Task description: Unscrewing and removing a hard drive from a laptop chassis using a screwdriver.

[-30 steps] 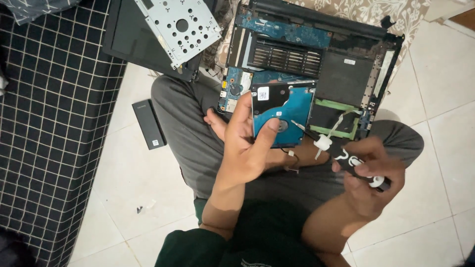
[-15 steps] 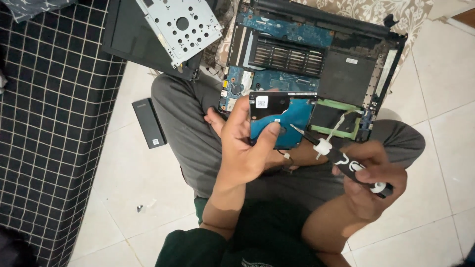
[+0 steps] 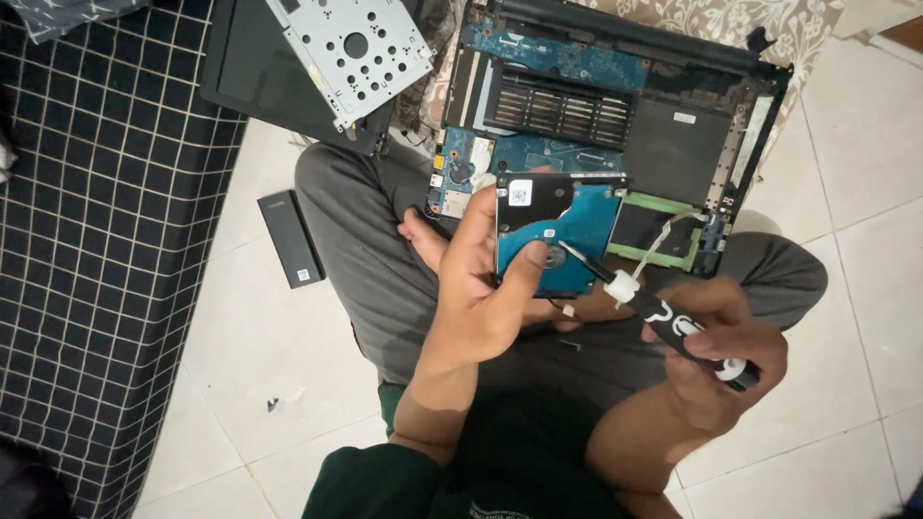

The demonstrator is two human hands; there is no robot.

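The left hand (image 3: 481,298) grips the blue-boarded hard drive (image 3: 558,231) tilted up so the right hand's (image 3: 716,360) fingers, closed around the black-handled screwdriver (image 3: 663,312), can reach its screws.

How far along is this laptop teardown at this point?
Done: the laptop lies open, its boards bare, and a metal bracket is set aside. In hand: the left hand holds the hard drive while the right hand brings a screwdriver to its blue board. Left: that board is still on the drive.

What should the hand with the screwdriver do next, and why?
Probably press in and turn. The screwdriver in the right hand already has its tip against the blue drive, which the left hand holds up, thumb near the tip.
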